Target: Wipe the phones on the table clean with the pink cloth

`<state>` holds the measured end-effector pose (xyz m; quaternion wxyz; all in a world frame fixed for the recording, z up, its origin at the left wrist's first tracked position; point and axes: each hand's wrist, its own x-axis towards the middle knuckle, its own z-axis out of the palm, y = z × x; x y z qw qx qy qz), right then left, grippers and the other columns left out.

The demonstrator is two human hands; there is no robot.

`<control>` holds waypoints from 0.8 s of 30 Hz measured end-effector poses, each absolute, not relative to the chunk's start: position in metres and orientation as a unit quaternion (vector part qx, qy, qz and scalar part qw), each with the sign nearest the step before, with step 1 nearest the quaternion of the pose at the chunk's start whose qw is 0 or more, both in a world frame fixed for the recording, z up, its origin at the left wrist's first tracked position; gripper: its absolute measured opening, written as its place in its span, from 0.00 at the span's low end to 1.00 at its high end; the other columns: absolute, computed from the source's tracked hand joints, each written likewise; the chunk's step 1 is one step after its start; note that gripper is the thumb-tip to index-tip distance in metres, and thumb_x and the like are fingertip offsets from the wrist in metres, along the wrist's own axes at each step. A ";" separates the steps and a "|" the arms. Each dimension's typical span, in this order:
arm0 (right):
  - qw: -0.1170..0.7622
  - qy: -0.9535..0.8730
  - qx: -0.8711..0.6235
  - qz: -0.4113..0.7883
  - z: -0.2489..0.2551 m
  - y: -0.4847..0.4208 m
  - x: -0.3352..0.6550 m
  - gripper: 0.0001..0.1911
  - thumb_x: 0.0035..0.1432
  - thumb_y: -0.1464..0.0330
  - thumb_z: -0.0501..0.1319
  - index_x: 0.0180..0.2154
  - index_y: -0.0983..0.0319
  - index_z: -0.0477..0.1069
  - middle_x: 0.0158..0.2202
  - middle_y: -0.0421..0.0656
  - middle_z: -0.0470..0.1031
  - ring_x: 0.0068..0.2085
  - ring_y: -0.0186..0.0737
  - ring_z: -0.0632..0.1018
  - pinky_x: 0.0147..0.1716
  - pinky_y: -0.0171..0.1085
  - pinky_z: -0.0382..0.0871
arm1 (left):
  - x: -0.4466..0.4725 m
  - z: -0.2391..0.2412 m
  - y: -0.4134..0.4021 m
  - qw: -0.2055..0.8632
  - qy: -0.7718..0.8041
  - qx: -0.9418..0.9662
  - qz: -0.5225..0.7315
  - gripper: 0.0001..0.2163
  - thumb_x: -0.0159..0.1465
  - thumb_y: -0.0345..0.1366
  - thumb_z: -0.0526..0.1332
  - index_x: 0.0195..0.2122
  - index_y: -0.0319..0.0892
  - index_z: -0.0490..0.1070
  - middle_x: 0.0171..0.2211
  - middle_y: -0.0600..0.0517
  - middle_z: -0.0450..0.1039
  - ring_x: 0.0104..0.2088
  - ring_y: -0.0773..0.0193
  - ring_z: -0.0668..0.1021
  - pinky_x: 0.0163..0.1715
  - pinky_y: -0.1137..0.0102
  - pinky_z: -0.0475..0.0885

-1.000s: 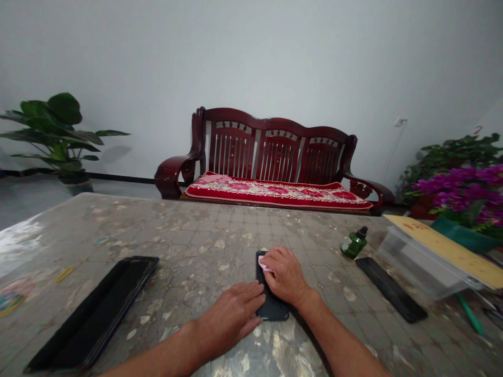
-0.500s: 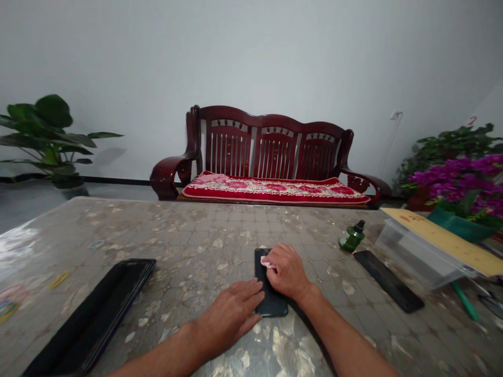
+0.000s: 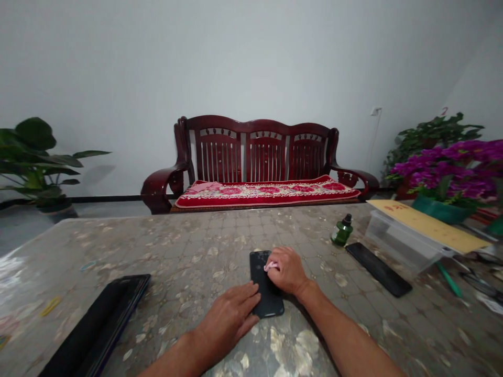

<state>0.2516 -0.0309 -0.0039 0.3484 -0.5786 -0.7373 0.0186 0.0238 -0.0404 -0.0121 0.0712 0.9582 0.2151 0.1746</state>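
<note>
A black smartphone (image 3: 272, 305) lies on the patterned tabletop in front of me, its long side pointing away. My left hand (image 3: 230, 313) rests flat beside it, fingers stretched out with their tips on the phone's left edge. Pinched in the curled fingers of my right hand (image 3: 288, 271) is a small crumpled pink cloth or tissue (image 3: 271, 267), pressed on the upper right part of the phone. The hand hides the phone's right edge there. A faint logo shows on the phone's surface, left of the cloth.
To the left lies a large dark case or tablet (image 3: 98, 319), near a yellow band (image 3: 50, 306). On the right are a green bottle (image 3: 341, 231), a long black object (image 3: 378, 268), a clear plastic box (image 3: 404, 246) and purple flowers (image 3: 451, 167). A wooden bench (image 3: 265, 152) stands beyond the table.
My right hand has slid the pink cloth a little toward the phone's right edge, uncovering the logo. The left hand stays at the phone's side. The whole view has shifted slightly.
</note>
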 end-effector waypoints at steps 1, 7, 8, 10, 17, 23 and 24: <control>0.391 -0.714 -0.577 0.069 -0.005 -0.029 0.253 0.08 0.43 0.71 0.57 0.22 0.60 0.75 0.24 0.40 0.73 0.30 0.38 0.71 0.34 0.37 0.60 | 0.023 -0.012 -0.040 0.069 0.214 0.959 0.174 0.14 0.67 0.37 0.60 0.54 0.44 0.72 0.56 0.45 0.73 0.55 0.53 0.76 0.55 0.59 0.72; 0.634 -0.449 -0.544 0.318 -0.013 -0.012 0.267 0.10 0.41 0.63 0.57 0.19 0.62 0.73 0.17 0.37 0.66 0.24 0.36 0.65 0.24 0.34 0.56 | 0.020 -0.011 -0.034 0.100 0.228 0.952 0.177 0.14 0.70 0.36 0.57 0.55 0.46 0.72 0.56 0.49 0.74 0.55 0.57 0.76 0.56 0.61 0.72; 0.642 -0.433 -0.544 0.323 -0.014 -0.010 0.269 0.11 0.41 0.63 0.57 0.20 0.62 0.73 0.16 0.37 0.65 0.23 0.35 0.64 0.23 0.33 0.55 | 0.020 -0.012 -0.031 0.104 0.236 0.949 0.182 0.14 0.69 0.36 0.57 0.55 0.47 0.72 0.55 0.49 0.74 0.55 0.57 0.76 0.56 0.62 0.72; 0.651 -0.414 -0.542 0.333 -0.016 -0.007 0.270 0.11 0.40 0.62 0.57 0.20 0.62 0.73 0.16 0.36 0.65 0.22 0.35 0.64 0.22 0.33 0.54 | 0.022 -0.016 -0.024 0.103 0.249 0.944 0.188 0.16 0.68 0.33 0.57 0.56 0.46 0.71 0.55 0.48 0.74 0.55 0.57 0.76 0.56 0.60 0.72; 0.691 -0.354 -0.510 0.370 -0.022 0.000 0.271 0.10 0.37 0.63 0.58 0.21 0.63 0.74 0.16 0.36 0.67 0.23 0.35 0.64 0.21 0.33 0.54 | 0.032 -0.011 0.005 0.055 0.293 0.944 0.138 0.27 0.61 0.20 0.51 0.60 0.45 0.68 0.61 0.45 0.67 0.60 0.51 0.70 0.60 0.54 0.66; 0.742 -0.288 -0.466 0.388 -0.023 0.012 0.285 0.11 0.36 0.63 0.58 0.24 0.62 0.72 0.20 0.38 0.70 0.23 0.36 0.69 0.22 0.32 0.60 | 0.061 0.031 0.036 0.038 0.175 0.984 -0.011 0.44 0.50 0.11 0.54 0.66 0.55 0.55 0.68 0.48 0.55 0.66 0.52 0.60 0.63 0.51 0.59; 0.747 -0.280 -0.457 0.393 -0.023 0.013 0.289 0.11 0.36 0.62 0.58 0.24 0.61 0.72 0.20 0.38 0.70 0.24 0.36 0.70 0.23 0.33 0.62 | 0.066 0.035 0.041 0.034 0.154 0.987 -0.029 0.46 0.50 0.11 0.55 0.67 0.57 0.53 0.69 0.48 0.52 0.67 0.52 0.59 0.63 0.51 0.59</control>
